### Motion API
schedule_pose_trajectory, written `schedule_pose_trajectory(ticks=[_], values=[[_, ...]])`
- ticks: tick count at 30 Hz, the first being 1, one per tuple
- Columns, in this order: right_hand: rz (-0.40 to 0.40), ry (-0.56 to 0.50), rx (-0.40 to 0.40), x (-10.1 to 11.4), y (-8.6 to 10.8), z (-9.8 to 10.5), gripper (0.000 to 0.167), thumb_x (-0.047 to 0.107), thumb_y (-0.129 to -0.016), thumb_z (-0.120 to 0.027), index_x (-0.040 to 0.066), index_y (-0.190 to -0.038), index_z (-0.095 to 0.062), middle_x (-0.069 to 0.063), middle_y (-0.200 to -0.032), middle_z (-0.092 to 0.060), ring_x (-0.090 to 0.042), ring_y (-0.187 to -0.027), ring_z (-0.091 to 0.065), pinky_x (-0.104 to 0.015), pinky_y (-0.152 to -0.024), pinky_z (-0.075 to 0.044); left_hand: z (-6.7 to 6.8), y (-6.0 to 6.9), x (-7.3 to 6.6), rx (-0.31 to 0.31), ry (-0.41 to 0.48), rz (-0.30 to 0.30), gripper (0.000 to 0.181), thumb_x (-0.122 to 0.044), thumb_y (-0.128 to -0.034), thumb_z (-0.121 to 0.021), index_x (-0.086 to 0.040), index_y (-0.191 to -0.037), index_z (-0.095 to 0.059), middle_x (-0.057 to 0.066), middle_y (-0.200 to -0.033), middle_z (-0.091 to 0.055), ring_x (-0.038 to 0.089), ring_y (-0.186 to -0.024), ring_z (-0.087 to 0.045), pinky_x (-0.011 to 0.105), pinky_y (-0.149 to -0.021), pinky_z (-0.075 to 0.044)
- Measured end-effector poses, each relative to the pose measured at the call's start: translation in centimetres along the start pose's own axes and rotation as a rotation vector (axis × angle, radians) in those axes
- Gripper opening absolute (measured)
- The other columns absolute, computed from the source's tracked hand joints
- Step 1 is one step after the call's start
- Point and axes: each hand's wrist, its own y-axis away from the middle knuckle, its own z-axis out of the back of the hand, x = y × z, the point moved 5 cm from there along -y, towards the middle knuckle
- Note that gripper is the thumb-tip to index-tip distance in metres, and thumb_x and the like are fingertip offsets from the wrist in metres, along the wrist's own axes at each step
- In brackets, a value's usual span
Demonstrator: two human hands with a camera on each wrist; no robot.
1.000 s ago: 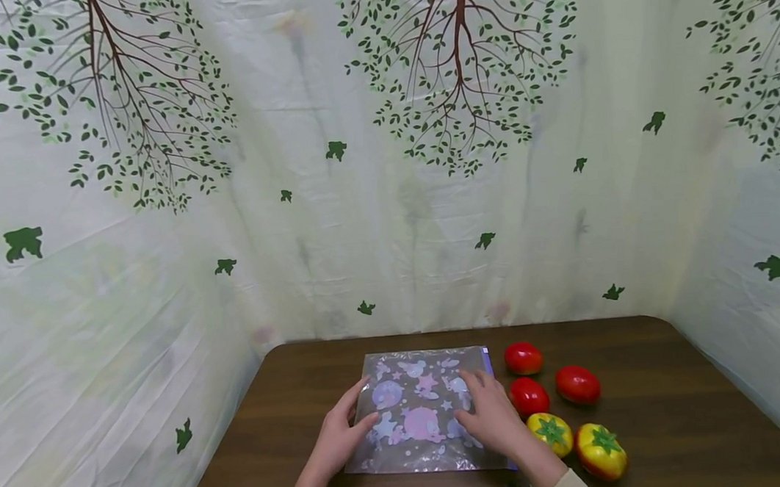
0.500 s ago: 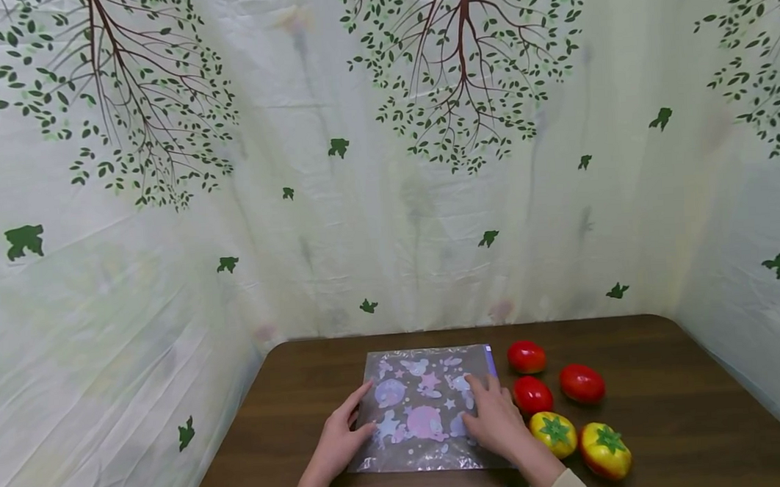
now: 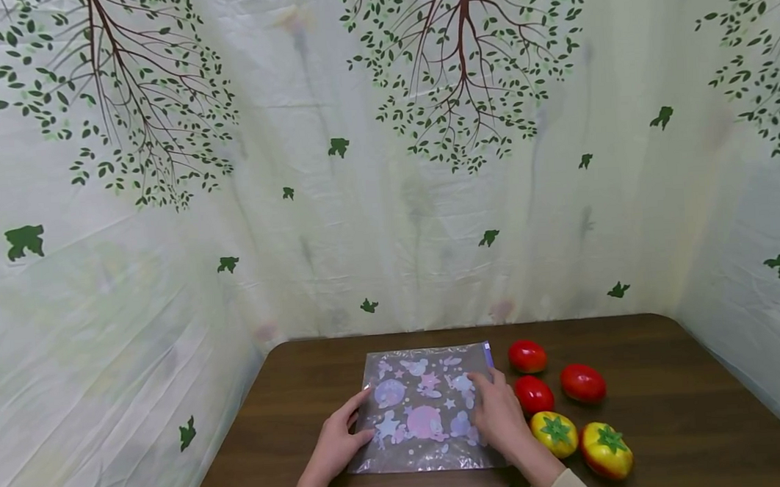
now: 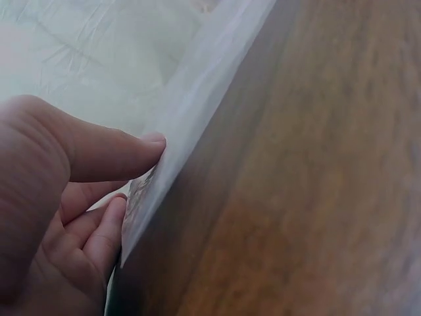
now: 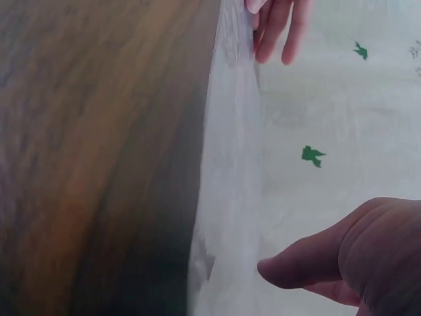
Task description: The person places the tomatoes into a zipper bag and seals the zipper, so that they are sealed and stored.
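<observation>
A clear zip bag (image 3: 424,396) printed with pastel pink, blue and purple figures and stars lies flat on the brown table (image 3: 298,384). My left hand (image 3: 337,437) rests at its left edge; in the left wrist view the thumb (image 4: 141,155) touches the film, while the other fingers lie beside the edge. On the bag's right part lies my right hand (image 3: 500,416), covering some of the purple strip (image 3: 488,354) along that side. The right wrist view shows its thumb (image 5: 299,263) stretched toward the film; most of its other fingers are hidden there.
Right of the bag are three glossy red toy fruits (image 3: 583,383) and two yellow-red ones with green leafy tops (image 3: 606,450). The nearer yellow one (image 3: 555,433) sits close to my right wrist. A tree-printed cloth (image 3: 422,220) hangs behind the table.
My right hand has shifted slightly right across the bag, uncovering more of the print. The left hand stays at the left edge. The head view has tilted a little.
</observation>
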Motion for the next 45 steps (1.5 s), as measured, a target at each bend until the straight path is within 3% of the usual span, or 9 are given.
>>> schedule_pose_trajectory(ticks=[8, 11, 15, 21, 26, 36, 40, 45], values=[[-0.018, -0.034, -0.036, -0.2, -0.3, 0.8, 0.055, -0.01, -0.073, -0.073, 0.01, -0.124, -0.068, -0.017, -0.129, -0.062, -0.037, -0.114, -0.061, -0.055, -0.092, -0.052, 0.3, 0.1, 0.2, -0.004, 0.069, 0.004, 0.069, 0.003, -0.0832, -0.078, -0.013, -0.146, -0.054, 0.014, -0.148, -0.051, 0.034, -0.139, -0.043, 0.045, -0.108, -0.039], [-0.043, -0.087, -0.042, -0.3, -0.4, 1.2, 0.053, -0.01, -0.073, -0.072, 0.011, -0.122, -0.07, -0.015, -0.122, -0.067, -0.034, -0.104, -0.064, -0.046, -0.079, -0.058, 0.5, 0.1, 0.3, -0.002, 0.1, -0.005, 0.068, 0.006, -0.0822, -0.077, -0.01, -0.144, -0.054, 0.017, -0.144, -0.054, 0.033, -0.137, -0.045, 0.044, -0.108, -0.039], [-0.096, -0.198, -0.012, -0.5, -0.6, 1.6, 0.05, -0.009, -0.077, -0.07, 0.012, -0.122, -0.071, -0.018, -0.123, -0.067, -0.038, -0.102, -0.064, -0.034, -0.061, -0.057, 0.7, -0.1, 0.5, -0.001, 0.165, -0.016, 0.068, 0.011, -0.0809, -0.075, -0.005, -0.143, -0.054, 0.02, -0.142, -0.055, 0.035, -0.136, -0.046, 0.044, -0.109, -0.038], [-0.135, -0.31, 0.012, -0.9, -1.1, 1.8, 0.048, -0.01, -0.079, -0.067, 0.012, -0.122, -0.073, -0.015, -0.125, -0.066, -0.038, -0.108, -0.064, -0.047, -0.08, -0.058, 1.0, -0.2, 1.1, 0.017, 0.321, -0.004, 0.069, 0.02, -0.08, -0.069, 0.001, -0.144, -0.051, 0.022, -0.144, -0.053, 0.035, -0.139, -0.042, 0.039, -0.11, -0.037], [-0.157, -0.374, 0.019, -0.8, -1.0, 1.9, 0.045, -0.01, -0.081, -0.069, 0.012, -0.12, -0.074, -0.014, -0.123, -0.068, -0.035, -0.104, -0.065, -0.044, -0.081, -0.058, 1.3, 0.0, 1.4, 0.028, 0.38, 0.008, 0.068, 0.023, -0.0806, -0.065, 0.004, -0.144, -0.049, 0.025, -0.144, -0.051, 0.037, -0.139, -0.041, 0.037, -0.109, -0.037], [-0.141, -0.417, 0.017, -0.5, -1.1, 3.1, 0.041, -0.009, -0.08, -0.076, 0.009, -0.117, -0.075, -0.011, -0.118, -0.071, -0.034, -0.112, -0.064, -0.045, -0.091, -0.055, 1.1, 0.0, 1.4, 0.046, 0.34, 0.007, 0.063, 0.023, -0.0824, -0.061, 0.005, -0.142, -0.051, 0.025, -0.144, -0.051, 0.038, -0.14, -0.04, 0.036, -0.109, -0.037], [-0.138, -0.442, 0.031, -0.4, -1.2, 3.7, 0.041, -0.009, -0.081, -0.076, 0.008, -0.118, -0.074, -0.011, -0.117, -0.072, -0.033, -0.111, -0.065, -0.043, -0.089, -0.056, 1.1, 0.0, 1.3, 0.058, 0.293, 0.017, 0.062, 0.023, -0.0832, -0.061, 0.005, -0.142, -0.052, 0.025, -0.146, -0.05, 0.038, -0.14, -0.038, 0.037, -0.108, -0.038], [-0.194, -0.479, 0.074, -0.3, -1.3, 4.4, 0.041, -0.007, -0.084, -0.073, 0.01, -0.121, -0.073, -0.009, -0.115, -0.071, -0.028, -0.105, -0.065, -0.039, -0.084, -0.058, 1.2, 0.2, 1.3, 0.089, 0.224, 0.012, 0.061, 0.021, -0.0849, -0.061, 0.004, -0.143, -0.051, 0.026, -0.148, -0.046, 0.04, -0.14, -0.037, 0.039, -0.107, -0.039]])
